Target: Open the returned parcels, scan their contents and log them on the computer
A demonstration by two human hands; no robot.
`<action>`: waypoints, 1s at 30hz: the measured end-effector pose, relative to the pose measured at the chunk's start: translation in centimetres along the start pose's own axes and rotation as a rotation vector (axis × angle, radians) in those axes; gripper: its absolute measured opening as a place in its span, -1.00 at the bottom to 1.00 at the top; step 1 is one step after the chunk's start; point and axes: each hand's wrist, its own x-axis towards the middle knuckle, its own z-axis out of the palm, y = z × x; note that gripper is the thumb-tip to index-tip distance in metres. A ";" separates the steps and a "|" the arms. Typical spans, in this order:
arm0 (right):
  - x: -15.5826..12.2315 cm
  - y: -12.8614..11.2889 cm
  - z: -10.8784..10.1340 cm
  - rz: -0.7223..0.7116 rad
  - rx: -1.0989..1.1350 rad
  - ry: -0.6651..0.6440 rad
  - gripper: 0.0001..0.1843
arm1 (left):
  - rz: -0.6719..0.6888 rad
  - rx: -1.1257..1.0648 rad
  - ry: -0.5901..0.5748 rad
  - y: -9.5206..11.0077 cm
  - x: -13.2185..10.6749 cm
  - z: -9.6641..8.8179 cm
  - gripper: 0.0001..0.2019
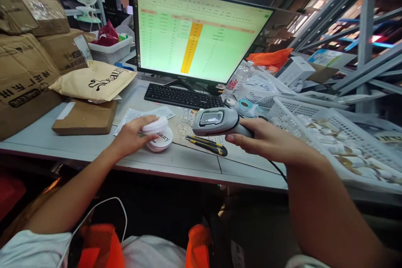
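My right hand (264, 136) is wrapped round the handle of a grey barcode scanner (216, 121), held above the desk with its head pointing left. With my left hand (135, 134) I grip a small stack of white round discs (155, 125) between thumb and fingers. Below and beside it sits another stack of round labelled discs (161, 140), the top one printed with "eauty" in black. A clear plastic packet (128, 117) lies behind my left hand. Two yellow and black utility knives (207, 144) rest on the desk under the scanner.
A monitor (201, 35) showing a spreadsheet stands behind a black keyboard (182, 96). To the left are cardboard boxes (25, 79), a flat brown box (84, 117) and a padded mailer (96, 81). White baskets (292, 111) of small items and a blue tape roll (246, 106) lie right.
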 end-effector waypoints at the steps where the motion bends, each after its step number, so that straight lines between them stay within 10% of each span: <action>1: -0.1 -0.2 0.1 -0.016 -0.013 0.020 -0.41 | -0.088 -0.086 0.107 0.2 0.0 -0.2 -0.39; 4: -0.7 -1.1 0.4 -0.062 -0.050 0.087 -0.44 | -0.342 -0.481 0.274 1.4 0.2 -0.4 -0.32; 8: -1.9 -2.9 0.9 -0.163 -0.085 0.137 -0.54 | -0.459 -0.820 0.133 3.3 0.3 0.0 -0.37; 22: -3.8 -6.8 1.9 -0.299 -0.242 0.113 -0.71 | -0.212 -0.132 -0.065 6.2 0.2 -0.7 -0.29; 30: -3.2 -4.1 2.3 -0.173 -0.269 0.240 -0.66 | -0.184 -0.250 -0.119 5.3 1.6 -1.6 -0.31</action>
